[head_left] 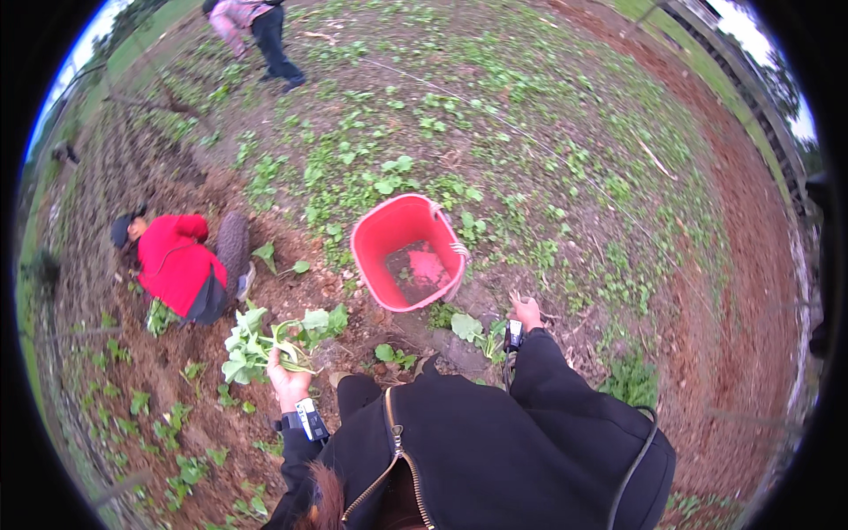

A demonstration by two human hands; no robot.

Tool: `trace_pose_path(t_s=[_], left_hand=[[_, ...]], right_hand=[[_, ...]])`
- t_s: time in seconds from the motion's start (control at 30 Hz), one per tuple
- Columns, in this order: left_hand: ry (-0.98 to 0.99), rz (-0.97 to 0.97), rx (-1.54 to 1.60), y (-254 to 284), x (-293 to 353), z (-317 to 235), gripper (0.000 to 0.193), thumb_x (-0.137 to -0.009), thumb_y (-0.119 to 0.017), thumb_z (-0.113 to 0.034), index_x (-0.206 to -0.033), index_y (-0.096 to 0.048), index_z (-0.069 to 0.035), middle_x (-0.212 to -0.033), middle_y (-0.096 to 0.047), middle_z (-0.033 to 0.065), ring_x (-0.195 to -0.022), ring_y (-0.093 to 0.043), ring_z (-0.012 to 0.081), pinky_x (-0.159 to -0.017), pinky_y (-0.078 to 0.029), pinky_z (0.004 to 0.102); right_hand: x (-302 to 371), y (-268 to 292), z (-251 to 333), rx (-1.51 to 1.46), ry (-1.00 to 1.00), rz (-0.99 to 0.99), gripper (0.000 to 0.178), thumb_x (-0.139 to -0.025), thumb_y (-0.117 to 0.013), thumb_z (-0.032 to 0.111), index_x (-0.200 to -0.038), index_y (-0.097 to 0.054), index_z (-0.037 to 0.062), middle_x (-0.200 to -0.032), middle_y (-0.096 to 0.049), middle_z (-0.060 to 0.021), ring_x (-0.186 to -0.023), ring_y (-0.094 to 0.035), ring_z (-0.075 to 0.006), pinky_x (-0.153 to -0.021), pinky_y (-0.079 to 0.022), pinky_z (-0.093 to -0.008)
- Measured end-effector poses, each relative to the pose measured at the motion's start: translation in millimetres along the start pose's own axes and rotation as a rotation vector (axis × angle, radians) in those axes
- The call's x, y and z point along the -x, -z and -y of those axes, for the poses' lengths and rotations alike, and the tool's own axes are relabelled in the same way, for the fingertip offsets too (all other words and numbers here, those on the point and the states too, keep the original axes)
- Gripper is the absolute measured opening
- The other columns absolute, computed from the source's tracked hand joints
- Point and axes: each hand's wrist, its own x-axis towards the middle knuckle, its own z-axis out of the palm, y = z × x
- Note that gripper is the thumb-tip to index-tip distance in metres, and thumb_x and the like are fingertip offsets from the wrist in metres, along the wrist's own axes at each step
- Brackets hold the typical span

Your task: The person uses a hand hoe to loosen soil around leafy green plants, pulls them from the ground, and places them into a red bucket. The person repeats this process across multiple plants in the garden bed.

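Note:
My left hand (287, 382) is closed round the stems of a bunch of leafy green seedlings (252, 346), whose broad pale leaves spread out to both sides. To the right, my right hand (526, 313) is held out low over the soil, its fingers apart and somewhat blurred, and I see nothing in them. A leafy plant (477, 332) grows just left of that wrist. Between and beyond my hands stands a red bucket (371, 265) with a cord-wrapped handle, with some dark dirt on its bottom.
At left, a person in a red top (181, 265) crouches low over the bare soil (291, 238). Another person (269, 40) bends over at the far left. Low green plants (495, 79) cover the ground ahead, crossed by a thin line. A reddish dirt strip (751, 291) runs along the right.

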Motion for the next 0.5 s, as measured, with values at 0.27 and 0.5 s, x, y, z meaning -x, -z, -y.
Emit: trace_pose_path(t_s=[0.27, 0.5], left_hand=[[-0.065, -0.055, 0.136, 12, -14, -33, 0.019, -0.083, -0.056, -0.020, -0.094, -0.060, -0.005, -0.081, -0.063, 0.0068, -0.070, -0.059, 0.0215, -0.066, -0.049, 0.0353], [-0.060, -0.080, 0.194, 37, -30, -82, 0.015, -0.086, -0.053, -0.018, -0.090, -0.058, -0.004, -0.079, -0.062, 0.0075, -0.069, -0.059, 0.0225, -0.062, -0.048, 0.0345]], right_hand=[[-24, -29, -27, 0.308, 0.215, 0.241, 0.017, -0.074, -0.058, 0.012, -0.072, -0.061, -0.0042, -0.062, -0.061, -0.0101, -0.056, -0.062, -0.0197, -0.051, -0.051, -0.0358], [-16, -54, -31, 0.516, 0.028, 0.359, 0.017, -0.074, -0.058, 0.020, -0.071, -0.063, 0.0041, -0.067, -0.064, -0.0125, -0.064, -0.064, -0.0242, -0.059, -0.050, -0.0357]])
